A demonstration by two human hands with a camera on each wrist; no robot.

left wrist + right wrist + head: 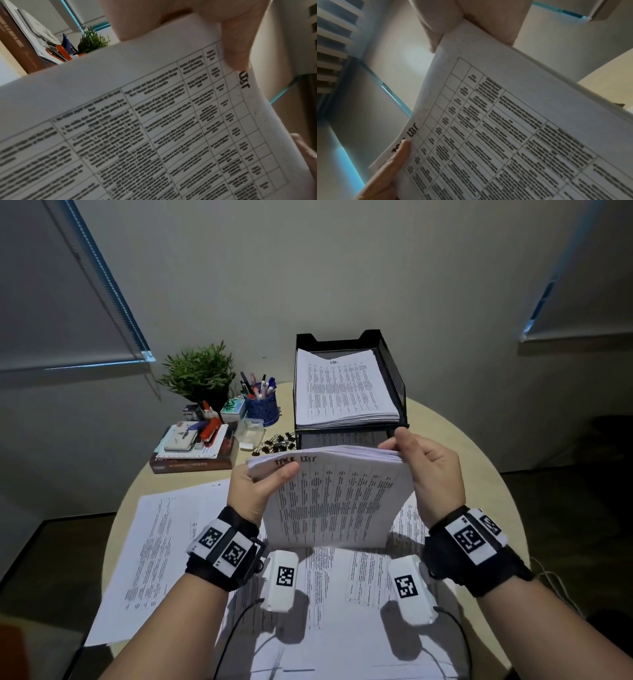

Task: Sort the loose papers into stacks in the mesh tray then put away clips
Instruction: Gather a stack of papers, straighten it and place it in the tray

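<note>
I hold a thick stack of printed sheets (pixel 334 498) upright on its lower edge over the table, a hand-written heading on the top page. My left hand (pixel 260 484) grips its upper left corner, thumb on the front page (pixel 171 121). My right hand (pixel 428 467) grips the upper right corner (pixel 505 121), fingers behind. Behind the stack stands the black mesh tray (pixel 394 378) with a pile of papers (pixel 342 388) in its top tier. Black binder clips (pixel 277 443) lie heaped left of the tray. More loose sheets (pixel 161 559) cover the table before me.
At the back left sit a potted plant (pixel 202 371), a blue pen cup (pixel 262 402), a clear plastic box (pixel 250 433) and a pile of books with a stapler (pixel 195 446). The round table's edge (pixel 479 467) curves close on the right.
</note>
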